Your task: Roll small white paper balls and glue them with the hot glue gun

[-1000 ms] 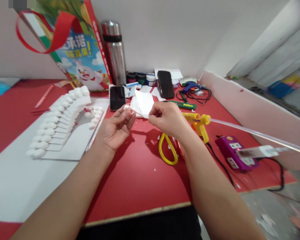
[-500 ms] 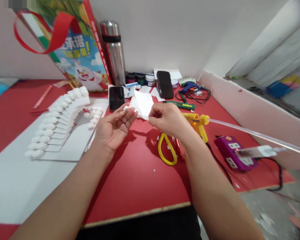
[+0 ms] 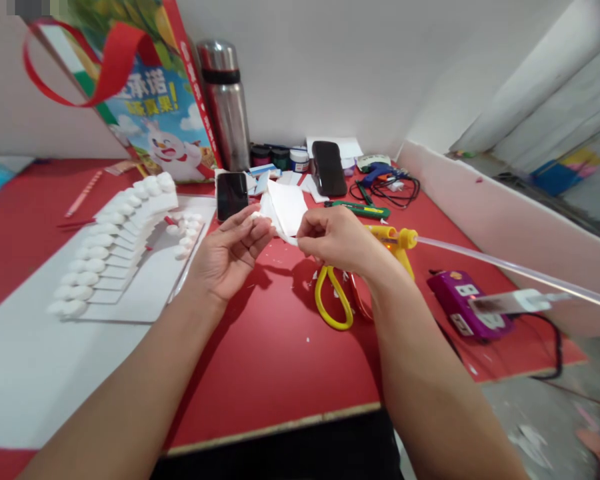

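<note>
My left hand (image 3: 230, 250) is turned palm up, its thumb and fingertips closed on a small soft white lump (image 3: 256, 217). Close by on the right, my right hand (image 3: 330, 237) pinches a thin white strip (image 3: 289, 239) that reaches toward the left fingers. Whether strip and lump are one piece I cannot tell. Under and behind the hands lie white paper pieces (image 3: 287, 203). To the left stands a white stepped model (image 3: 125, 260), its curved outer edge lined with rounded white puffs (image 3: 97, 253); more puffs sit in a small cluster (image 3: 185, 237) on its base.
Yellow-handled scissors (image 3: 334, 300) and a yellow glue gun (image 3: 393, 240) with a long clear stick lie near my right forearm. A purple power strip (image 3: 473, 303) is farther right. Behind are two phones (image 3: 233, 195), a green cutter (image 3: 363, 210), a steel flask (image 3: 227, 107) and a bag (image 3: 165, 127).
My left fingers have curled more closely around the white lump. A thin white strip now shows between the two hands; my right hand has barely moved.
</note>
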`<state>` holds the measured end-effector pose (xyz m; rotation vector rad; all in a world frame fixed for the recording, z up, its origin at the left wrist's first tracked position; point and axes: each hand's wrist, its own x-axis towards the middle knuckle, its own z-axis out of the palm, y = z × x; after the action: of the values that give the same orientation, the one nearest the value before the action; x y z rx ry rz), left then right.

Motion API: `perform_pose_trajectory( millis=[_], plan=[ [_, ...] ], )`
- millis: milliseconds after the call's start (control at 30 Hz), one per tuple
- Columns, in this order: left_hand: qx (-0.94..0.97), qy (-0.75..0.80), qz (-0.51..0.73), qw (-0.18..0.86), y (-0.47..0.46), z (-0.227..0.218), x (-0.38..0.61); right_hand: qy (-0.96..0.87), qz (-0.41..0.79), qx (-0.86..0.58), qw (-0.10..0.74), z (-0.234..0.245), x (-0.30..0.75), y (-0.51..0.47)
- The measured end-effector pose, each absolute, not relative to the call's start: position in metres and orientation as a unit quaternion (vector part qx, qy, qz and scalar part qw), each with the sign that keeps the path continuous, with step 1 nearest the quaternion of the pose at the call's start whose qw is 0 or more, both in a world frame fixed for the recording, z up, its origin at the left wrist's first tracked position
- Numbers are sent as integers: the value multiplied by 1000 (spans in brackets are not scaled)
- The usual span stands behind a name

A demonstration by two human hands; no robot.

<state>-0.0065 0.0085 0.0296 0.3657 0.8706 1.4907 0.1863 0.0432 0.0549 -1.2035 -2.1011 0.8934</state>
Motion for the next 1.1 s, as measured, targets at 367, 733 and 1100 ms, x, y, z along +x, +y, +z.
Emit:
perform_pose_trajectory(
  millis=[367, 733, 1100],
  plan=[
    [261, 358, 618, 649, 0, 25, 3, -676, 520, -343, 394, 48, 168, 41],
    [464, 434, 586, 502, -1, 19, 0, -733, 392, -395, 391, 41, 165, 44],
    [502, 511, 595, 365, -2, 14, 1, -552, 624, -411, 370, 44, 161, 41]
  ],
)
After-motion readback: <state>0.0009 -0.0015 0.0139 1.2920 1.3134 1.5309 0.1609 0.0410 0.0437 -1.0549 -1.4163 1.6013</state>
